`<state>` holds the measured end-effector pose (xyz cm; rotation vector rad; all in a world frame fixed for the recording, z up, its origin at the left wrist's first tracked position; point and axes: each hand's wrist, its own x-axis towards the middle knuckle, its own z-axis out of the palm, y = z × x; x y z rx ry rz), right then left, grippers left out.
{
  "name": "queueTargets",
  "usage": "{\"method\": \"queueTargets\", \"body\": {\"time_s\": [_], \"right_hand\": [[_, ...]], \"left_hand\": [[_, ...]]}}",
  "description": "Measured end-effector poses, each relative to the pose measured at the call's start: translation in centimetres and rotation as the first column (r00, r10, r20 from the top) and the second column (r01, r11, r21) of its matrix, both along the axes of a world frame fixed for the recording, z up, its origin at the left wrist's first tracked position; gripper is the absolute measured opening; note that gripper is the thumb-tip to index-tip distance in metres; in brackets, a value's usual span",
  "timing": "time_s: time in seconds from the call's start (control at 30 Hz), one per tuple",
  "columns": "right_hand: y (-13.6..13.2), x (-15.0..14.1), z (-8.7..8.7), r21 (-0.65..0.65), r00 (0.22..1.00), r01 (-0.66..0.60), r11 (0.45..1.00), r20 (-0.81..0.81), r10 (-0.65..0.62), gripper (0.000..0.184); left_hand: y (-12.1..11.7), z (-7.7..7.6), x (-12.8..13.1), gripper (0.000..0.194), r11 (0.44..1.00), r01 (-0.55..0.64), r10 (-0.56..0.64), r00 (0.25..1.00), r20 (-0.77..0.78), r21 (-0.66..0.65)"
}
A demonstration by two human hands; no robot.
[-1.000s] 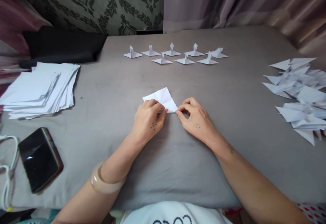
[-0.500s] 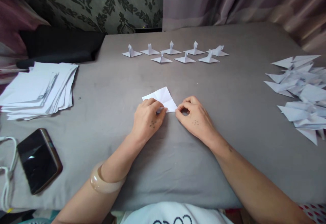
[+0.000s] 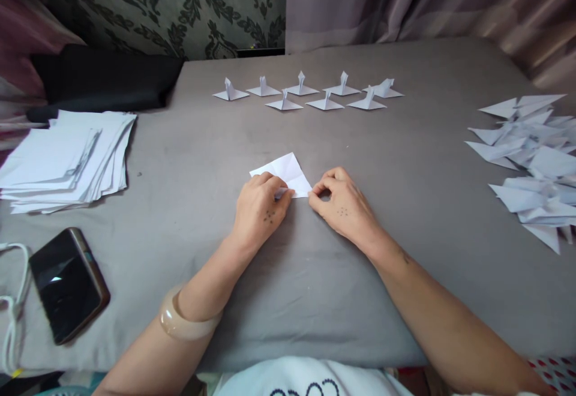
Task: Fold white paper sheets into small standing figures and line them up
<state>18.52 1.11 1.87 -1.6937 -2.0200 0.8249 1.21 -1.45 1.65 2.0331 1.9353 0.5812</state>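
Note:
A small white sheet of folding paper (image 3: 292, 174) with crease lines lies in front of me on the grey cloth. My left hand (image 3: 263, 204) pinches its near edge between thumb and fingers and covers its left part. At the paper's right corner, my right hand (image 3: 339, 204) has thumb and forefinger tips pressed together on the corner. Beyond the paper stand several folded white paper figures (image 3: 300, 87) in two rows, each with an upright point on a flat base.
A stack of white paper sheets (image 3: 54, 153) lies at the left, with a black phone (image 3: 67, 285) and a white cable (image 3: 13, 309) nearer me. Folded black cloth (image 3: 108, 78) is behind the stack. Folded paper pieces (image 3: 540, 162) are heaped at the right.
The view has shifted very slightly. Both hands keep the same hold on the paper, and nothing else has visibly moved.

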Motion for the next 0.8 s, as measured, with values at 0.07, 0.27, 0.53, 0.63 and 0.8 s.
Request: {"method": "queueTargets", "body": {"time_s": [0.07,0.27,0.53,0.63,0.8], "right_hand": [[0.2,0.2,-0.1,-0.023,1.000,-0.011,1.000,-0.002,0.011,0.010],[0.8,0.8,-0.5,-0.059,0.998,0.003,0.998,-0.054,-0.006,0.013],[1.4,1.6,-0.5,-0.102,0.992,-0.013,0.995,-0.125,0.000,0.019],[1.4,1.4,-0.5,-0.100,0.990,-0.007,0.995,-0.140,-0.008,0.019],[0.4,-0.4,-0.4,0.009,0.994,0.111,0.994,-0.019,-0.111,0.027]], "left_hand": [[0.1,0.0,-0.1,0.015,1.000,0.007,-0.007,1.000,0.005,-0.008],[0.2,0.1,-0.4,0.015,0.999,0.049,-0.049,0.999,-0.007,-0.017],[0.2,-0.1,-0.4,0.016,0.998,0.065,-0.065,0.998,-0.023,-0.004],[0.2,-0.2,-0.4,0.016,0.997,0.078,-0.077,0.996,-0.035,0.015],[0.2,-0.1,-0.3,0.015,0.996,0.090,-0.090,0.995,-0.038,0.020]]}}
